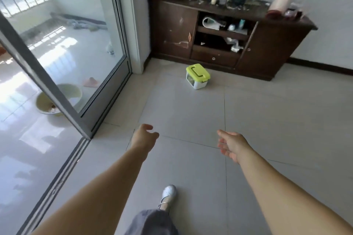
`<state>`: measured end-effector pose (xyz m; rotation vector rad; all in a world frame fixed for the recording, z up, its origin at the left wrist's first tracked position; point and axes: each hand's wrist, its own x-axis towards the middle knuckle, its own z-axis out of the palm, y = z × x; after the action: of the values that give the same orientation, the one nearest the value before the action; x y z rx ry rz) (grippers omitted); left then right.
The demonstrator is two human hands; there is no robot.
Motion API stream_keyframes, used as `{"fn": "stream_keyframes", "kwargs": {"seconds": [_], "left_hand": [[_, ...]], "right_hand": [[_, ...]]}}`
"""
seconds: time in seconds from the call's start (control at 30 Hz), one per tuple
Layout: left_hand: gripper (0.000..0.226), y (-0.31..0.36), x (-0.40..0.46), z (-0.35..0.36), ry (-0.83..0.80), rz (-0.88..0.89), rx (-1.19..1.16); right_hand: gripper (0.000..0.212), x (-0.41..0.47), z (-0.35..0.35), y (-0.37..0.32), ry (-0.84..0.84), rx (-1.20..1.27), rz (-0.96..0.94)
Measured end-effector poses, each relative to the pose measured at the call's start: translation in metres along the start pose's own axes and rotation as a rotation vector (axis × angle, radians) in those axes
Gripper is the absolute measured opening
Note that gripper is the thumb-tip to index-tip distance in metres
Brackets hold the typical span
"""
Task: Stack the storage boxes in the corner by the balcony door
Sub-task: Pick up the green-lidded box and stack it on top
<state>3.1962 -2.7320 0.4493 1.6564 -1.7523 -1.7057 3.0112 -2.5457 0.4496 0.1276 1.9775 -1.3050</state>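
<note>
A small storage box (197, 77) with a lime-green lid, a green handle and a white body stands on the tiled floor in front of the dark cabinet, near the corner by the balcony door. Both my arms reach forward over the floor, well short of the box. My left hand (144, 136) is empty with loosely curled, parted fingers. My right hand (231, 144) is empty too, palm turned inward and fingers spread. No other storage box is in view.
The sliding glass balcony door (80, 59) and its floor track run along the left. A dark wooden cabinet (225, 30) cluttered with small items lines the back wall. A basin (57, 101) sits beyond the glass. My foot in a white shoe (168, 193) is at the bottom centre.
</note>
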Motion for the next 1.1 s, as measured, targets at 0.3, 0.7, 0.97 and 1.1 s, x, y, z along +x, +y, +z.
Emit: {"fn": "stream_keyframes", "kwargs": {"seconds": [0.3,0.7,0.97,1.1], "left_hand": [[0.043,0.153,0.156,0.105,-0.091,-0.057,-0.080],[0.044,0.302,0.315,0.266,-0.110,-0.184,-0.080],[0.038,0.402,0.438,0.318,-0.063,-0.211,-0.205],[0.030,0.435,0.526,0.334,-0.064,-0.265,-0.215]], "right_hand": [[0.048,0.146,-0.042,-0.110,0.052,-0.029,0.042],[0.046,0.379,-0.106,-0.242,0.026,-0.046,0.158],[0.049,0.522,-0.106,-0.356,-0.018,-0.151,0.165],[0.054,0.595,-0.076,-0.392,-0.103,-0.158,0.227]]}}
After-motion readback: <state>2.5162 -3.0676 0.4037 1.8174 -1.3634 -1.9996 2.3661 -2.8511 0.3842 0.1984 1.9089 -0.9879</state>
